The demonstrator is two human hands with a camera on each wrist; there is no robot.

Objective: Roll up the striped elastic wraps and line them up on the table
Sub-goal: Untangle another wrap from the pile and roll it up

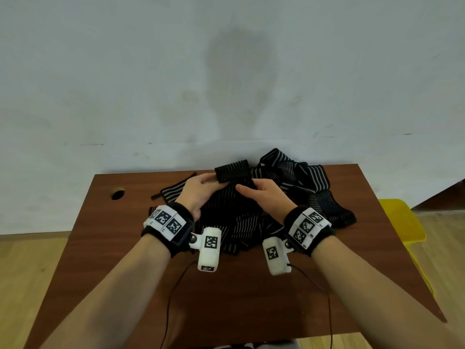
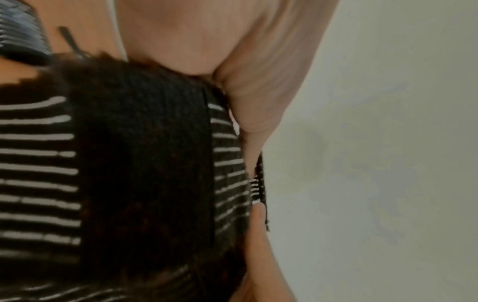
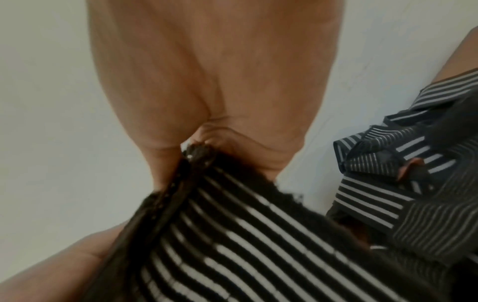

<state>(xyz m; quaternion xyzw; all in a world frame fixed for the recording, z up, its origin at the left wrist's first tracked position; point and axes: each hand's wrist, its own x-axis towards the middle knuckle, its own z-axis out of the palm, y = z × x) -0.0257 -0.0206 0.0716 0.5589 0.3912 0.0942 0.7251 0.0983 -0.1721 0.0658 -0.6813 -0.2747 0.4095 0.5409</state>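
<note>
Both forearms are bare, with no sleeves to be seen. A fuzzy black wristband (image 1: 310, 231) is worn on the right wrist, and another black wristband (image 1: 167, 231) on the left. Each band is covered by a white plate printed with black-and-white square code markers. A white rounded camera housing (image 1: 209, 249) with its own code marker is hung from the left band, and a matching white housing (image 1: 275, 255) from the right. Thin black cables (image 1: 173, 295) are led back from the housings.

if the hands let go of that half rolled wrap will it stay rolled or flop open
The half rolled wrap would probably loosen: its tail hangs limp toward the table. The pile lies crumpled, suggesting soft, floppy fabric. Being cylindrical, it may roll slightly.
</note>
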